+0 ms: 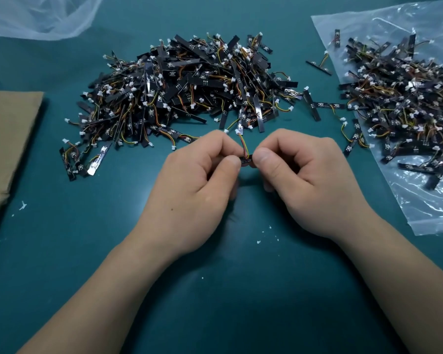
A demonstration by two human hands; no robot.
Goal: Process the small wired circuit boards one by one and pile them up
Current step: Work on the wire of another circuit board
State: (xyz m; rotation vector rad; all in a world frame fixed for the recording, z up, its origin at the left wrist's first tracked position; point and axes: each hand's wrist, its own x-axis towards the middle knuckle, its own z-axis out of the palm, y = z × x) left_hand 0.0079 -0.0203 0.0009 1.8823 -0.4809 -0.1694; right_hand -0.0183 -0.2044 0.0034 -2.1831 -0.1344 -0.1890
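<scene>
Your left hand and right hand pinch one board between them, just on your side of the pile. Its wires rise to a white plug. Right of the pile, a heap lies on a bag; left of it, cardboard.

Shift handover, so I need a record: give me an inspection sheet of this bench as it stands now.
Surface: teal table top.
Job's things: one board pinched between the hands; big pile behind them; second pile on a plastic bag at right.
Clutter: white crumbs near the wrists; stray boards between the piles.
Grippers: left hand and right hand each pinch one end of the board.
Cables: the board's coloured wire rises to a white plug.
Surroundings: cardboard at left; white mesh at far left.
</scene>
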